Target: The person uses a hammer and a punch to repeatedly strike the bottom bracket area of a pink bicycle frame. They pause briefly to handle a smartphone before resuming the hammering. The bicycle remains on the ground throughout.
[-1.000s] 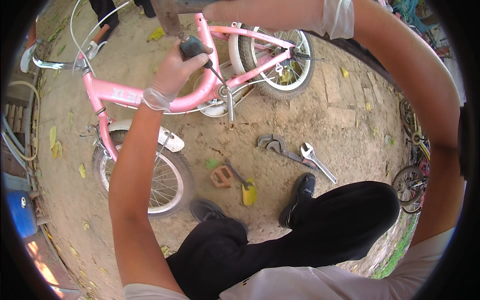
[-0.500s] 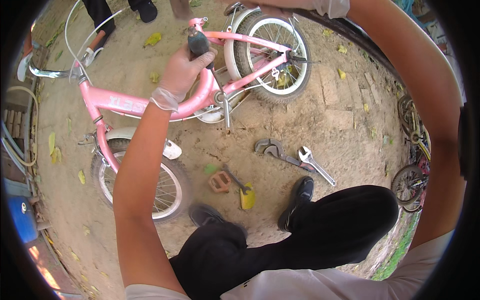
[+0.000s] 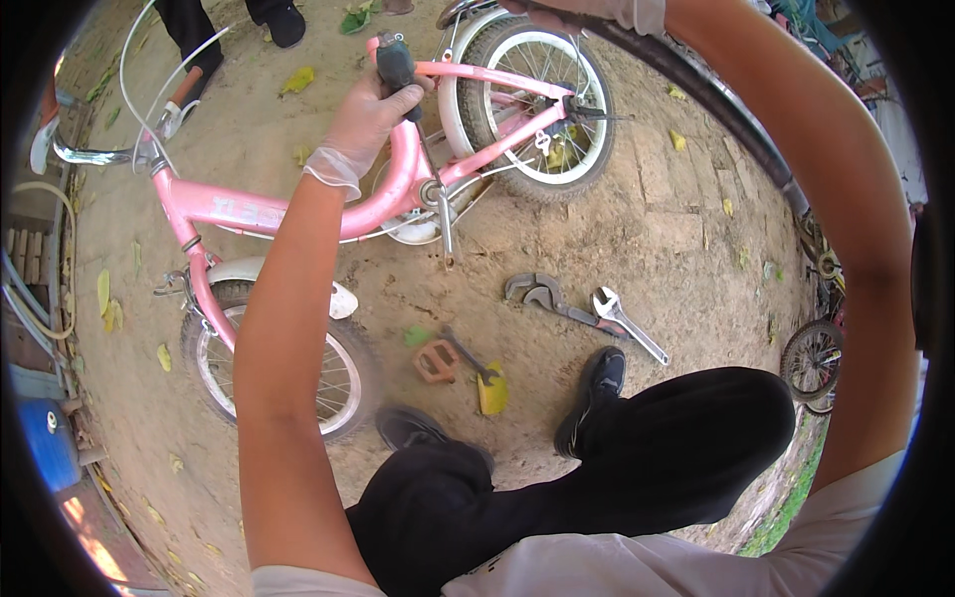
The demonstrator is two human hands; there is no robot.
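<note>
At the upper middle my gloved left hand [image 3: 383, 109] is closed on a dark screwdriver [image 3: 396, 62], its shaft pointing down to the crank hub [image 3: 434, 194] of a pink bicycle [image 3: 333, 221] lying on its side. My gloved right hand [image 3: 607, 12] is at the top edge, partly cut off, closed around a long dark metal bar [image 3: 716, 109] that runs behind my forearm. A pipe wrench [image 3: 542, 296] and adjustable wrench [image 3: 632, 323] lie below the bicycle, beside an orange pedal [image 3: 438, 361] and a small spanner [image 3: 468, 353] on a yellow leaf.
Another person's legs [image 3: 189, 25] stand at the upper left. A blue drum [image 3: 48, 438] and a hose [image 3: 55, 199] line the left side. Other bicycles [image 3: 811, 363] are at the right. My shoes and knees are on the dirt ground [image 3: 686, 289].
My left hand and the screwdriver have risen slightly. The bar in my right hand has moved upward, and its heavy end has left the top of view.
</note>
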